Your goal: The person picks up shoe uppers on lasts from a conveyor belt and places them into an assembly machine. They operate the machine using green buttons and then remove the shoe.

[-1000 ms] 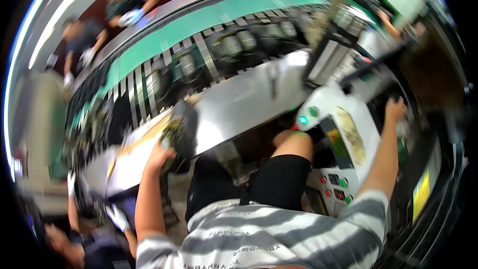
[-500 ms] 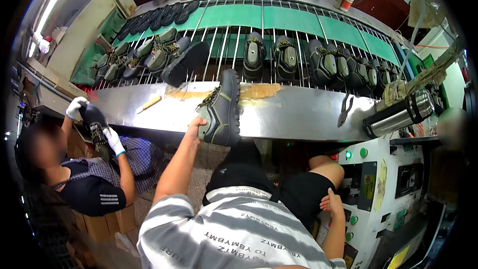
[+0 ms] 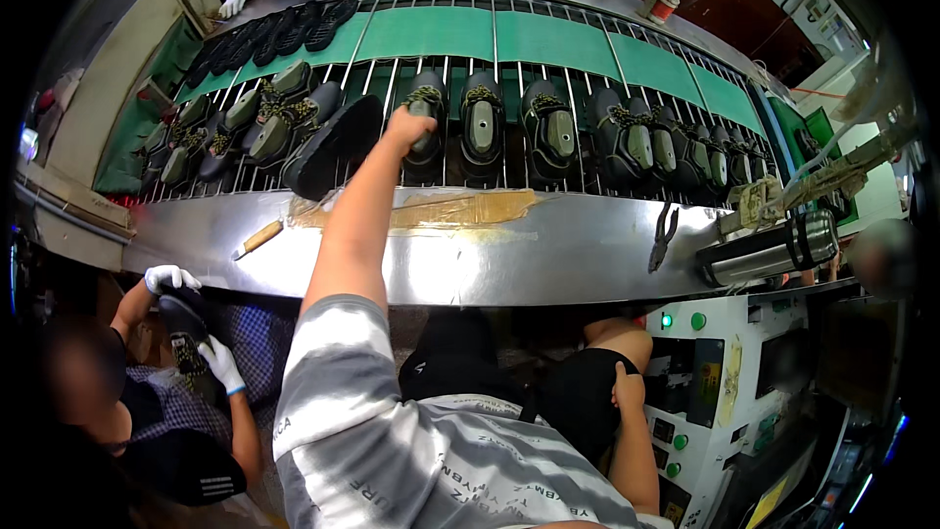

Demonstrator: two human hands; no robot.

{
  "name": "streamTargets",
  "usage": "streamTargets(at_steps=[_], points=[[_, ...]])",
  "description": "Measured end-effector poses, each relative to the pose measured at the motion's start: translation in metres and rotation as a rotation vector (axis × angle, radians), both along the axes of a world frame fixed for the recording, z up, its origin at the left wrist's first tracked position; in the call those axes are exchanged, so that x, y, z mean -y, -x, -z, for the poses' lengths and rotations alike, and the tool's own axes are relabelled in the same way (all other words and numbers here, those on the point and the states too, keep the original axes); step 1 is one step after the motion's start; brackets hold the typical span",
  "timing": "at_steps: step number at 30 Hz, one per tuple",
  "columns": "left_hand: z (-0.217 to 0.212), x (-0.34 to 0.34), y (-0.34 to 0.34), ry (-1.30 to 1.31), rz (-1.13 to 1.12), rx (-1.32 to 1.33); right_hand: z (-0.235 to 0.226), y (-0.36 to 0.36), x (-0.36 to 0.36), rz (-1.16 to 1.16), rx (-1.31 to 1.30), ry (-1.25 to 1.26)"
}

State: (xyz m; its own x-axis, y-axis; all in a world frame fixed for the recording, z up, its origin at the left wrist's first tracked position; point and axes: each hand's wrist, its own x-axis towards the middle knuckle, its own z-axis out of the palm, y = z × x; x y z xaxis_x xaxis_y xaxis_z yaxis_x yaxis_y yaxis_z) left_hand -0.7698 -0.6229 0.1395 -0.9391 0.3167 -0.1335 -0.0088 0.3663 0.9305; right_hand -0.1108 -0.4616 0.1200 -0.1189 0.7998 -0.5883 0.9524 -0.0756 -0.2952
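My left arm reaches over the steel ledge, and my left hand (image 3: 411, 129) is closed on the ankle part of a dark work shoe (image 3: 424, 159) with yellow-and-black laces. That shoe stands upright on the metal bars, toe toward the far side. Just right of it stands another upright work shoe (image 3: 481, 132). To its left a shoe lies tipped, its black sole (image 3: 338, 147) facing me. My right hand (image 3: 627, 390) rests by my right thigh at the edge of the black shorts, fingers extended, holding nothing.
On the steel ledge (image 3: 431, 264) lie a wooden-handled tool (image 3: 259, 239), pliers (image 3: 664, 235) and a steel flask (image 3: 769, 250). More shoes line the rack. A white-gloved co-worker (image 3: 220, 362) handles a shoe at left; others work beyond the rack. A control panel (image 3: 720, 358) stands at right.
My left hand has carried the shoe forward from above the ledge onto the bars, setting it among the others. My right hand stays by my thigh. The view has shifted slightly.
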Motion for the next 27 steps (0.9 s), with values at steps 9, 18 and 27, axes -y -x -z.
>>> streamTargets(at_steps=[9, 18, 27], points=[[-0.005, 0.049, -0.011, 0.533, -0.098, -0.71, 0.005, 0.001, -0.01, 0.075, -0.021, 0.008], [0.016, 0.16, 0.007, 1.664, 0.202, -0.979, 0.001, -0.001, -0.021, 0.101, -0.071, 0.061], [-0.093, 0.154, 0.036, 0.8, 0.18, -0.122, -0.019, 0.002, -0.008, 0.067, -0.078, 0.027]])
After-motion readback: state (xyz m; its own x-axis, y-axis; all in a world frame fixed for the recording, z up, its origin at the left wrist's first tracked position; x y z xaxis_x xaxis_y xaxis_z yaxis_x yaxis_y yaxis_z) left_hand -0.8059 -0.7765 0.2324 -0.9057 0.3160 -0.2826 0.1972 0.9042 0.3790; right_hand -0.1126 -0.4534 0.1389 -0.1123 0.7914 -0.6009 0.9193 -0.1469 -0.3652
